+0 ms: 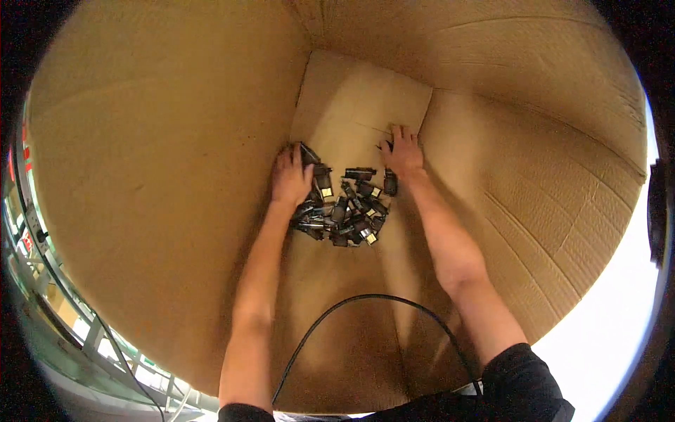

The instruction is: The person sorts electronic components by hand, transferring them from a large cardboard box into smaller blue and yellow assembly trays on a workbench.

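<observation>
Small black parts [340,209], several with pale yellow or white labels, lie in a loose pile on the bottom of a deep cardboard box [337,95]. I cannot make out their exact kind. My left hand [292,176] rests at the pile's left edge, thumb apart from the fingers, against some of the black parts. Farther right, beyond the pile, my right hand [406,151] has its fingers spread on the box bottom near the right wall. A small dark piece shows beside its thumb; whether the hand touches it is unclear.
High cardboard walls [155,176] surround both arms. A black cable [380,296] arches across the near side between my forearms. Outside the box on the left are a metal frame [91,334] and another dark cable [116,344].
</observation>
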